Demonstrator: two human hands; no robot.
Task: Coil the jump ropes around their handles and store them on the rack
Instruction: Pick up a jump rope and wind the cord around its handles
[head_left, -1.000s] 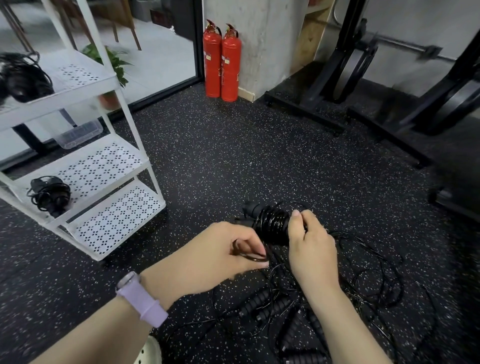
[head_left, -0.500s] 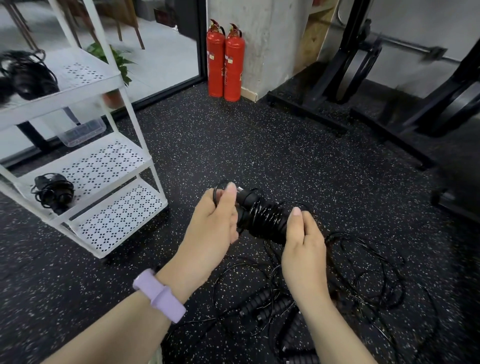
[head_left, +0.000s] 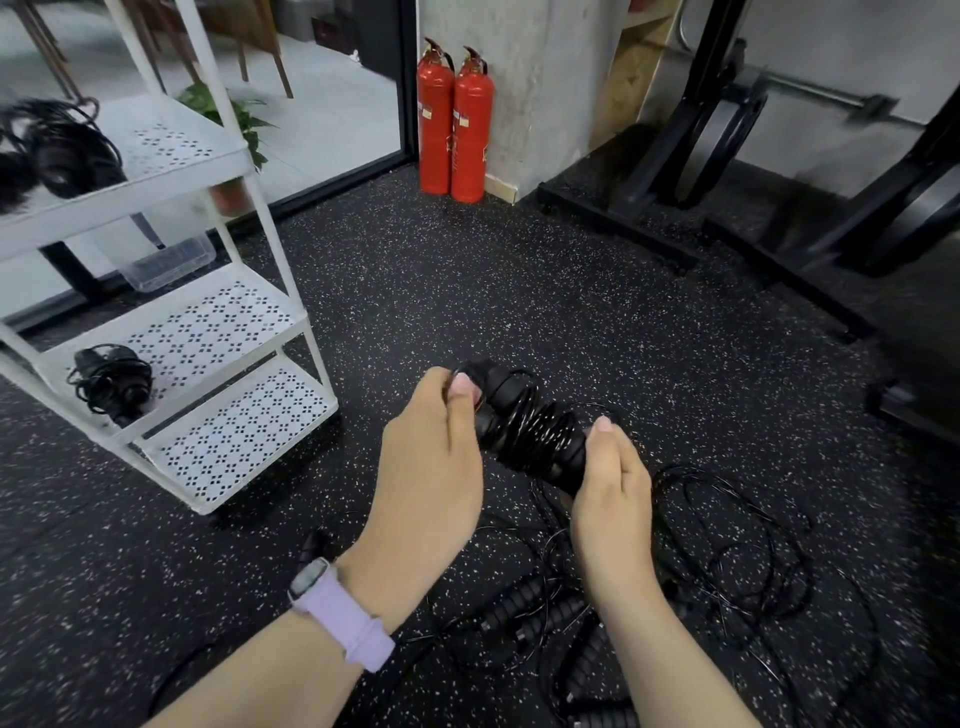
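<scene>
Head view puts both hands at the same bundle. The right hand (head_left: 613, 483) has its grip wrapped round the near end of the paired handles (head_left: 535, 434), thumb laid along the coils; the left hand (head_left: 431, 452) pinches the far end between thumb and fingers, apparently holding down the last turn of cord. The handles are held above the floor (head_left: 519, 291), tilted, with black cord wound tightly round them in close turns.

By my reading this is the end of the coiling step for this rope: little or no slack seems left, though the tail is hidden under the left thumb. The next move calls for tucking or locking that tail so the coil does not spring open, then carrying the bundle left to the white rack (head_left: 291, 332), where a coiled rope (head_left: 111, 382) already lies on the middle shelf.

Below the wrists, loose ropes (head_left: 727, 551) remain tangled on the floor, uncoiled.
</scene>
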